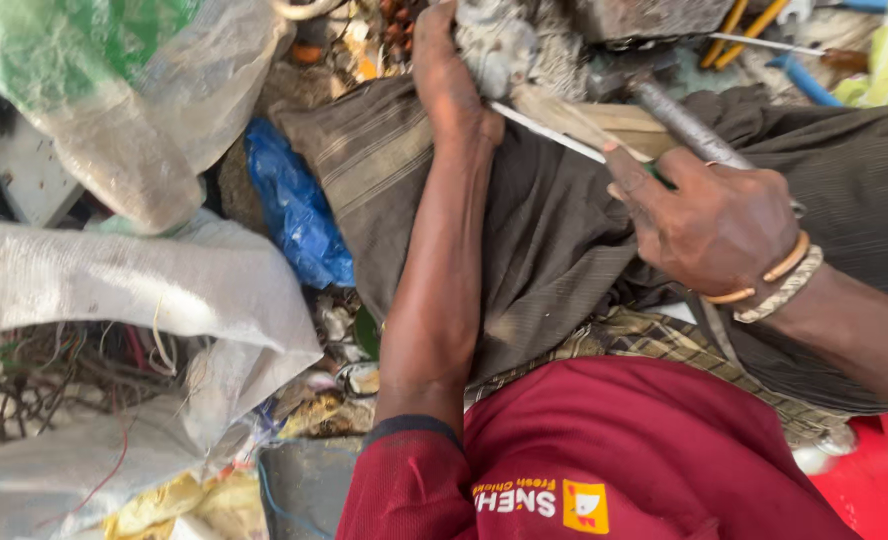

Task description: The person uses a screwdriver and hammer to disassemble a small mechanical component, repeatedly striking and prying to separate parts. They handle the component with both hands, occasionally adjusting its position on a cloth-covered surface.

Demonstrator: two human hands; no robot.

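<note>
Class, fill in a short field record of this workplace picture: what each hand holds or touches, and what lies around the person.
Left hand: grips a grey lumpy piece
Right hand: holds a metal rod and a thin white stick
Wrist: bangles
Lap: dark striped cloth
Beside: blue plastic bag, white sacks, tangled wires

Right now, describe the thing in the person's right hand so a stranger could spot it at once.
Start at the dark striped cloth spread over the person's lap, below the red shirt. The right hand, wearing two bangles at the wrist, rests on it and grips a hammer. Unlike the thin white rod beside it, the hammer has a thick grey metal shaft slanting up toward the clutter.
</note>
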